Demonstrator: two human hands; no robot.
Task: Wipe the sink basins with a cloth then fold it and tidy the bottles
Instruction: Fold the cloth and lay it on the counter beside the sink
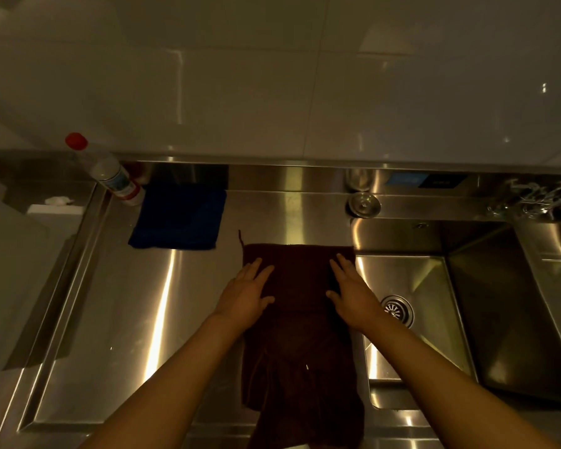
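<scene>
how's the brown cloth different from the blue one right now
The brown cloth lies long, its near end hanging over the counter edge; the blue cloth is a compact folded square. The left hand and right hand press the brown cloth flat; nothing touches the blue cloth. Both lie on the steel counter.

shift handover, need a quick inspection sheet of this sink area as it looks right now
surface: steel counter with a raised rim; bare metal around the cloths.
job's things: brown cloth spread on the counter, near end hanging over the front edge; sink basin to its right, drain visible; red-capped bottle at the back left corner.
clutter: folded blue cloth beside the bottle; round metal lid behind the basin.
grippers: left hand and right hand lie flat on the brown cloth, fingers straight.
cables: nothing seen.
surroundings: white tiled wall; metal tap fittings at back right, blurred.
</scene>
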